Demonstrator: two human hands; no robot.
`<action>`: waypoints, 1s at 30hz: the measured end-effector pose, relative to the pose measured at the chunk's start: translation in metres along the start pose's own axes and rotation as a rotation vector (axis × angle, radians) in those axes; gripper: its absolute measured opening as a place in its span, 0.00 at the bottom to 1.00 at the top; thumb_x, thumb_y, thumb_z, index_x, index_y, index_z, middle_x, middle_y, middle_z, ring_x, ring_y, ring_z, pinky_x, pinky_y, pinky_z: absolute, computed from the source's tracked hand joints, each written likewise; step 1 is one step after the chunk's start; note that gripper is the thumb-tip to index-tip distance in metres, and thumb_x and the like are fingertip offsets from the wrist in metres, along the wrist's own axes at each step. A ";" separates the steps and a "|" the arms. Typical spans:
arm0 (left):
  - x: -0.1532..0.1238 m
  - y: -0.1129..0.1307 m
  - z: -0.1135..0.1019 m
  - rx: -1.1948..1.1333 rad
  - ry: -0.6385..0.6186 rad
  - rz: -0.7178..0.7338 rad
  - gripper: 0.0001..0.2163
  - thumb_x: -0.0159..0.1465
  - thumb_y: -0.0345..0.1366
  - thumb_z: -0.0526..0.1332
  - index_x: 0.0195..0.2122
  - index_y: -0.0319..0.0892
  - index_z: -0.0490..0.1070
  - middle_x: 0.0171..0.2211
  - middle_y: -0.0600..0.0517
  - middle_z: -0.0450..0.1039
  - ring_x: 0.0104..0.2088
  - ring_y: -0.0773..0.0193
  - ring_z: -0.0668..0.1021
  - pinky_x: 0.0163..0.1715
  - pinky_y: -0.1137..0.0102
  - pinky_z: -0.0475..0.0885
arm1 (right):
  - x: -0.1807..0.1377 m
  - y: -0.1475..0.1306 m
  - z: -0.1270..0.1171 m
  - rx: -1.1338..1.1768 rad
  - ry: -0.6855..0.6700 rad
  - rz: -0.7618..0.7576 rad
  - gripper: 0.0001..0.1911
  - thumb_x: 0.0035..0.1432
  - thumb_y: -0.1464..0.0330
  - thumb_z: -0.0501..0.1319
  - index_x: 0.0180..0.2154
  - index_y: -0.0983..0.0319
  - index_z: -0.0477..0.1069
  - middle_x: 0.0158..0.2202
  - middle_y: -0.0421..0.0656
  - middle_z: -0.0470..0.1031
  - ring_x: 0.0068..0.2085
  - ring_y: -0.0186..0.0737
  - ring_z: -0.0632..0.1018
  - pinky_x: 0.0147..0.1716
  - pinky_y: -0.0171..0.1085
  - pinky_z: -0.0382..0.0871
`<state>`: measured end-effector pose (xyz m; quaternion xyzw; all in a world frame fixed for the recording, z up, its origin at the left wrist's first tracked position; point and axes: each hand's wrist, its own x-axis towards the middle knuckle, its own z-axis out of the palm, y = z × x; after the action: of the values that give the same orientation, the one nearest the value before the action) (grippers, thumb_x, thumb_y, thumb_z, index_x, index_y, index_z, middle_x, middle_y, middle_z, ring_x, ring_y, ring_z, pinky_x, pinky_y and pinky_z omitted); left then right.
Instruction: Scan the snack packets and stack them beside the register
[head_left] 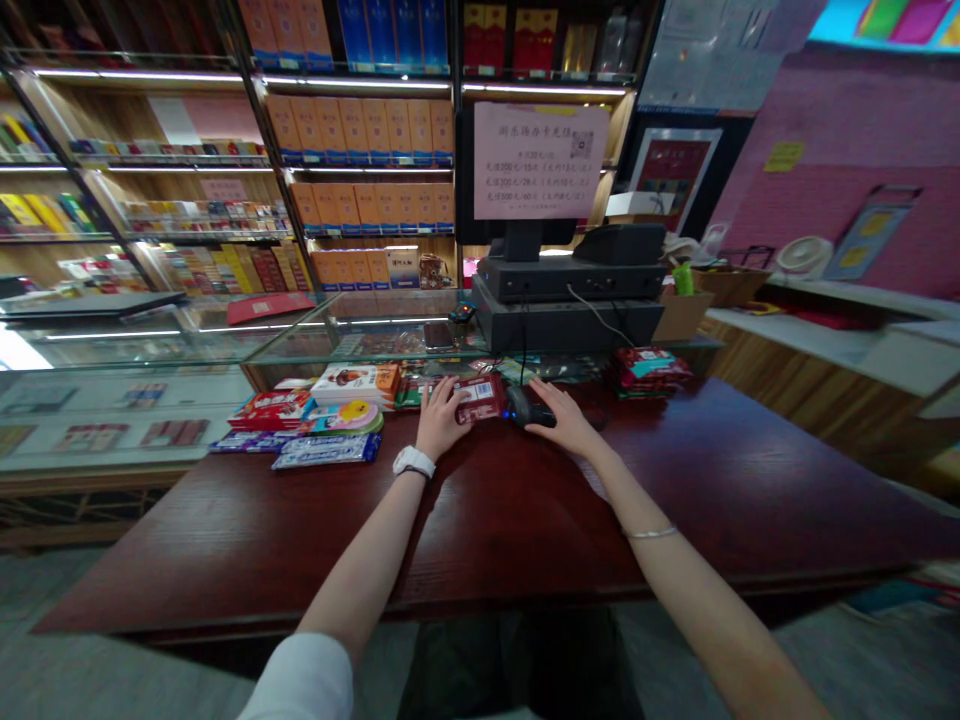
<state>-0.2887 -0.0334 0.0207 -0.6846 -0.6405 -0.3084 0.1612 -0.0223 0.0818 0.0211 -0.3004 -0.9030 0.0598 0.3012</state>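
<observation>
My left hand, with a white watch on its wrist, grips a red snack packet whose barcode label faces up, on the dark red wooden counter. My right hand is closed around a black barcode scanner that lies just right of the packet, its head close to the packet's edge. A thin bracelet sits on my right forearm.
Several snack packs and boxes lie left of my left hand; another red packet lies to the right. A black till with a screen stands behind, on a glass display case. Shelves of boxes fill the back wall.
</observation>
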 end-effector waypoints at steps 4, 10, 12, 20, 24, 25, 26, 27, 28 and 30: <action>-0.001 0.002 -0.002 -0.002 0.015 -0.044 0.21 0.55 0.36 0.64 0.51 0.47 0.70 0.65 0.45 0.61 0.67 0.48 0.62 0.67 0.46 0.49 | -0.007 0.022 0.000 -0.042 -0.062 0.100 0.52 0.51 0.57 0.69 0.70 0.51 0.43 0.70 0.48 0.52 0.69 0.58 0.54 0.63 0.65 0.52; -0.002 -0.005 0.000 -0.015 0.002 -0.072 0.20 0.54 0.35 0.65 0.50 0.47 0.71 0.64 0.45 0.63 0.66 0.47 0.63 0.67 0.45 0.49 | -0.009 0.026 0.014 -0.084 -0.129 0.122 0.47 0.54 0.59 0.67 0.69 0.48 0.46 0.70 0.47 0.52 0.69 0.58 0.54 0.62 0.67 0.52; -0.002 -0.006 0.001 -0.007 0.002 -0.072 0.20 0.55 0.36 0.65 0.50 0.47 0.71 0.64 0.45 0.63 0.66 0.47 0.63 0.67 0.45 0.49 | -0.009 0.024 0.018 -0.096 -0.156 0.112 0.44 0.56 0.60 0.66 0.69 0.49 0.47 0.70 0.47 0.52 0.69 0.57 0.55 0.62 0.67 0.52; -0.003 -0.006 0.004 0.006 0.009 -0.058 0.19 0.56 0.37 0.64 0.50 0.46 0.71 0.65 0.44 0.62 0.66 0.47 0.62 0.67 0.45 0.48 | -0.008 0.019 0.024 -0.144 -0.181 0.118 0.36 0.60 0.69 0.59 0.67 0.51 0.52 0.69 0.44 0.55 0.68 0.53 0.59 0.63 0.64 0.53; -0.003 -0.007 0.006 0.014 0.012 -0.054 0.19 0.56 0.38 0.65 0.50 0.46 0.71 0.65 0.44 0.61 0.66 0.47 0.63 0.67 0.45 0.48 | -0.008 0.016 0.024 -0.141 -0.161 0.099 0.34 0.60 0.71 0.58 0.66 0.55 0.55 0.67 0.47 0.61 0.65 0.52 0.66 0.61 0.59 0.60; -0.003 -0.007 0.006 0.015 0.013 -0.053 0.19 0.56 0.38 0.65 0.50 0.46 0.71 0.65 0.44 0.61 0.66 0.47 0.63 0.67 0.46 0.48 | -0.008 0.015 0.024 -0.148 -0.151 0.089 0.33 0.60 0.71 0.58 0.66 0.56 0.56 0.66 0.48 0.62 0.63 0.52 0.68 0.59 0.57 0.63; -0.003 -0.007 0.006 0.015 0.015 -0.052 0.19 0.56 0.38 0.65 0.50 0.47 0.71 0.65 0.45 0.62 0.66 0.48 0.63 0.67 0.46 0.48 | -0.008 0.014 0.023 -0.159 -0.144 0.083 0.32 0.61 0.71 0.57 0.66 0.57 0.57 0.65 0.49 0.64 0.61 0.52 0.70 0.58 0.55 0.65; -0.003 -0.007 0.005 0.017 0.015 -0.051 0.19 0.56 0.38 0.65 0.50 0.47 0.71 0.65 0.45 0.62 0.66 0.48 0.62 0.67 0.46 0.48 | -0.008 0.012 0.022 -0.174 -0.143 0.081 0.31 0.61 0.71 0.57 0.66 0.58 0.57 0.65 0.50 0.65 0.60 0.52 0.72 0.56 0.53 0.66; -0.003 -0.006 0.005 0.019 0.015 -0.053 0.18 0.57 0.38 0.65 0.50 0.47 0.71 0.65 0.45 0.62 0.66 0.48 0.62 0.67 0.46 0.48 | -0.008 0.011 0.021 -0.194 -0.150 0.085 0.31 0.62 0.70 0.57 0.66 0.59 0.57 0.64 0.50 0.65 0.58 0.52 0.73 0.55 0.52 0.67; -0.003 -0.006 0.004 0.025 0.011 -0.057 0.18 0.57 0.38 0.65 0.50 0.47 0.71 0.65 0.46 0.62 0.66 0.48 0.62 0.68 0.46 0.47 | -0.007 0.007 0.018 -0.236 -0.170 0.102 0.30 0.63 0.69 0.56 0.66 0.61 0.56 0.64 0.52 0.66 0.57 0.53 0.73 0.54 0.51 0.67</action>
<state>-0.2933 -0.0331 0.0149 -0.6625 -0.6625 -0.3084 0.1644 -0.0245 0.0846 0.0006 -0.3731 -0.9096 -0.0063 0.1830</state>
